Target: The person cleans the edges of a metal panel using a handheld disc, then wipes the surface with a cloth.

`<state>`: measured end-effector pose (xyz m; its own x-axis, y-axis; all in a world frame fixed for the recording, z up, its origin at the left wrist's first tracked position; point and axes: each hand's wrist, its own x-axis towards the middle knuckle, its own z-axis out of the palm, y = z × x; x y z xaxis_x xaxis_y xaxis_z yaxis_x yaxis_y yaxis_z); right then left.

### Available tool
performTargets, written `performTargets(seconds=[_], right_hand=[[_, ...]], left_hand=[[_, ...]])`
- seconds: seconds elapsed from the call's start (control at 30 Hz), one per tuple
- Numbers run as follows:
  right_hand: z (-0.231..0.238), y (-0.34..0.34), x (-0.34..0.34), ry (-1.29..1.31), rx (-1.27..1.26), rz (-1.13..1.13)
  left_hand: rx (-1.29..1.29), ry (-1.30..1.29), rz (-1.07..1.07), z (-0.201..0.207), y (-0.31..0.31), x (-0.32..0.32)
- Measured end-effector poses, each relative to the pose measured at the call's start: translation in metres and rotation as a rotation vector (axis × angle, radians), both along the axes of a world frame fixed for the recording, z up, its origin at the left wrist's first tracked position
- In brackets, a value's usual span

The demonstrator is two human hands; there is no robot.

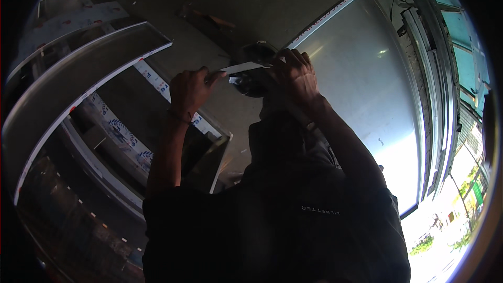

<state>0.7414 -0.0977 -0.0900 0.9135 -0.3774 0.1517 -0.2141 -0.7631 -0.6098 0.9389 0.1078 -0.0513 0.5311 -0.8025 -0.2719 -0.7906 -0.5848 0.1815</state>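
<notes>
Pale strip (pixel 244 67) spans the space between both hands, near the middle of the view. Far left lies a long metal-edged panel (pixel 89 68). Next comes the left hand (pixel 189 91), nearly closed, thumb and fingers pinching the strip's near end. Beyond the strip shows a dark glossy shape (pixel 249 87), too dim to identify. The right hand (pixel 297 73) curls closed around the other end, beside a large metallic sheet (pixel 361 89). Gripping both ends looks done; how much work is left, I cannot tell.
</notes>
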Motion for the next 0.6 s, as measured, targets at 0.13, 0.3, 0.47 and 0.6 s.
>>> performTargets(seconds=[0.13,0.3,0.47,0.6], right_hand=[[-0.007,-0.001,-0.001,0.007,-0.018,0.015],[-0.007,-0.001,-0.002,0.012,0.011,0.0],[-0.001,-0.001,-0.003,0.017,0.041,-0.017],[-0.003,-0.002,-0.003,0.044,0.05,-0.005]], left_hand=[[0.005,-0.033,-0.017,-0.003,0.001,0.001],[0.005,-0.073,-0.036,0.003,-0.005,0.001],[-0.021,-0.103,-0.085,0.005,-0.009,0.003],[-0.064,-0.129,-0.118,0.008,-0.005,0.005]])
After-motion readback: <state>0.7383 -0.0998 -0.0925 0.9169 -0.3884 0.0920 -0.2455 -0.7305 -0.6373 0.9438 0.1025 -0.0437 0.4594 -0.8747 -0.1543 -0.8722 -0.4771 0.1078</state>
